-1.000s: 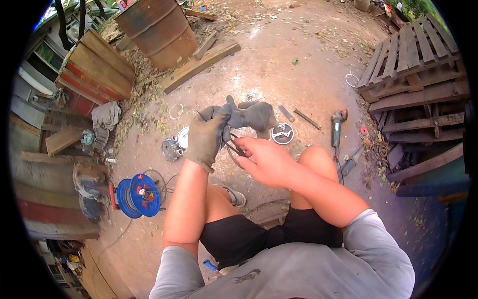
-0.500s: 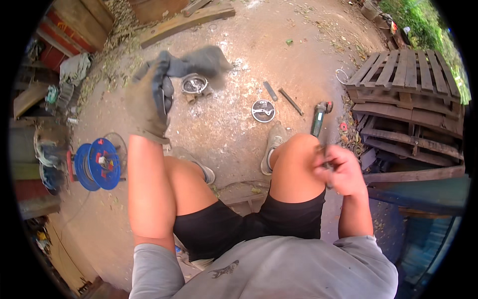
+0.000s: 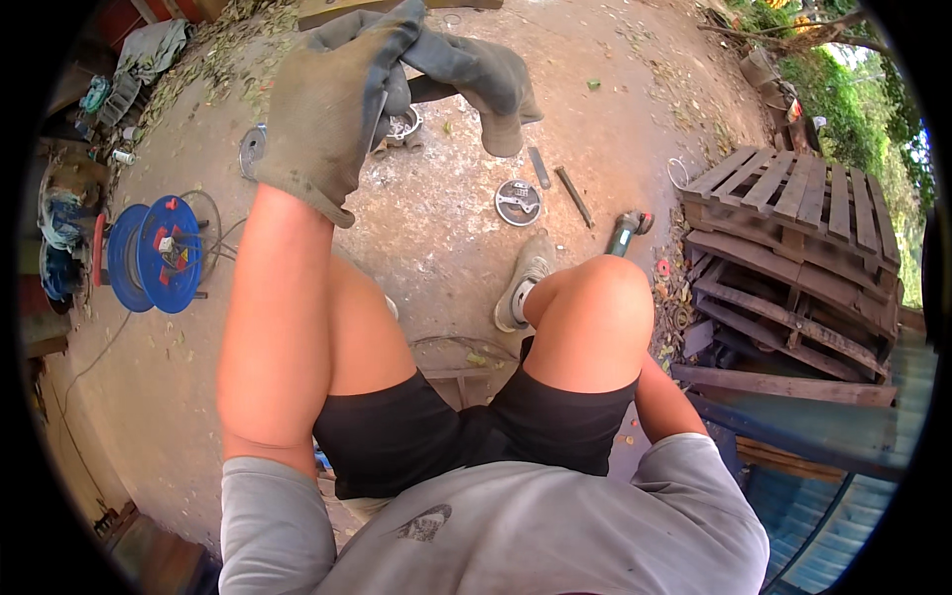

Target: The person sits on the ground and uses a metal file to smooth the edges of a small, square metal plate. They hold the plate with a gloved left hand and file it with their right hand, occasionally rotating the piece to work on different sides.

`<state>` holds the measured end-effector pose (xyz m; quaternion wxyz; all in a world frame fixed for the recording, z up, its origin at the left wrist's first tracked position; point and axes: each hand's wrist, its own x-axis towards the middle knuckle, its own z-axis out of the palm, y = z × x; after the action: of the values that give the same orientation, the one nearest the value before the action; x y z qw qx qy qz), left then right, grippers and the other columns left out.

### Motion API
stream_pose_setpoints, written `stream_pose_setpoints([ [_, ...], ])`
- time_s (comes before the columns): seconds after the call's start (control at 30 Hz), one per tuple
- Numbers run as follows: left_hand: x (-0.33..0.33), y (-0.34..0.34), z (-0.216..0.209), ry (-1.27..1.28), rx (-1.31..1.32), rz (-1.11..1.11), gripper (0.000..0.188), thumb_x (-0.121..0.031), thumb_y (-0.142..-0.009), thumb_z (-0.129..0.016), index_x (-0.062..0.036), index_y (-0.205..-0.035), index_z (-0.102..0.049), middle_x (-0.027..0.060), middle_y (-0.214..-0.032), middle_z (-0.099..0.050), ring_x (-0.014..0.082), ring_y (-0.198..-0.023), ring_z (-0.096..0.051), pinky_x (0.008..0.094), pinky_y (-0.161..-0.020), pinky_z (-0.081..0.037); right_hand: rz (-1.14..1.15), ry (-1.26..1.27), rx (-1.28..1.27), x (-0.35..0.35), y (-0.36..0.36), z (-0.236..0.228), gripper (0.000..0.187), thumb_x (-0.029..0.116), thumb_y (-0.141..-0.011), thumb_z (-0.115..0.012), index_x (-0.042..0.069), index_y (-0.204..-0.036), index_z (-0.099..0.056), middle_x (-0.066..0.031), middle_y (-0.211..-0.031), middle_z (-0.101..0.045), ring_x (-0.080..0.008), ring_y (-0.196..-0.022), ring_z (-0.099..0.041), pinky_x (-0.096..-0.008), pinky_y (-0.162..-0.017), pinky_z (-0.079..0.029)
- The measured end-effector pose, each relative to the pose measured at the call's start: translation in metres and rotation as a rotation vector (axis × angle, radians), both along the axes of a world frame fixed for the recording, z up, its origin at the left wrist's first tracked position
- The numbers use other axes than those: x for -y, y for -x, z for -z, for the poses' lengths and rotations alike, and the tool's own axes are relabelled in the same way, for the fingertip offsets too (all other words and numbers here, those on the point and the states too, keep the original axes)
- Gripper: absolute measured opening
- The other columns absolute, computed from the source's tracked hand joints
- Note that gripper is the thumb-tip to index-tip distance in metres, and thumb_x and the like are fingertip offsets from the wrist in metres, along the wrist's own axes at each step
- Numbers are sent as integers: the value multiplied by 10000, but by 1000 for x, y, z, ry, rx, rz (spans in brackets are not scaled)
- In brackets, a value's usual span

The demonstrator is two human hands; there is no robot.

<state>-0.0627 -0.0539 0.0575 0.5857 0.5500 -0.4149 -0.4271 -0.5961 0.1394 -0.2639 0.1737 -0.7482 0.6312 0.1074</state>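
Note:
My left hand (image 3: 332, 104) is raised in front of me in a worn grey-brown work glove with a dark palm. Its fingers close on a second, matching glove (image 3: 486, 84), which hangs limp to the right. Of my right arm, only the forearm (image 3: 666, 399) shows; the hand is hidden behind my right leg. Partly covered by the left glove, a metal ring-shaped part (image 3: 407, 124) lies on the ground. Farther right are a round metal piece (image 3: 518, 202), a flat strip (image 3: 538, 167) and a long metal bar (image 3: 573, 196).
A green angle grinder (image 3: 623, 236) lies beyond my right knee. Stacked wooden pallets (image 3: 793, 233) stand at the right. On the left is a blue cable reel (image 3: 159, 253) with its cord trailing over the ground. A wooden beam (image 3: 332, 12) lies at the far edge.
My left hand has risen away from the ground with the loose glove. My bare right hand, in sight earlier beside the right knee, has dropped behind the leg. The view has shifted.

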Motion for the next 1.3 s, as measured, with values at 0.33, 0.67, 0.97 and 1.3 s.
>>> stream_pose_setpoints([
  [0.33,-16,6,-13,130,-159,-17,258,-320,-1019,-766,-63,-1000,-772,-77,-568,-515,4,-431,-371,211,-407,-238,-310,87,76,60,-38,-59,302,345,-942,-635,158,-1116,-796,-131,-1129,-802,-329,-1041,-767,-515,-834,-590],
  [0.67,2,-2,1,103,-85,8,272,-308,-1026,-756,-42,-1084,-770,-61,-561,-523,22,-407,-378,228,-390,-241,-163,12,32,60,-64,-19,299,344,-940,-635,157,-1108,-797,-130,-1115,-802,-329,-1032,-767,-513,-825,-590],
  [0.97,0,-7,-8,138,-165,265,378,-256,-1101,-611,-4,-847,-735,76,-798,-758,58,-525,-466,233,-496,-334,-137,0,35,51,-59,-24,296,343,-937,-635,156,-1100,-797,-128,-1102,-802,-328,-1023,-768,-512,-817,-590],
  [1.3,12,2,6,129,-62,92,208,-261,-1044,-737,-54,-1020,-734,-47,-578,-520,37,-413,-401,234,-385,-265,-118,12,48,59,-60,-23,293,342,-935,-635,155,-1092,-797,-127,-1087,-802,-328,-1014,-768,-511,-809,-590],
])
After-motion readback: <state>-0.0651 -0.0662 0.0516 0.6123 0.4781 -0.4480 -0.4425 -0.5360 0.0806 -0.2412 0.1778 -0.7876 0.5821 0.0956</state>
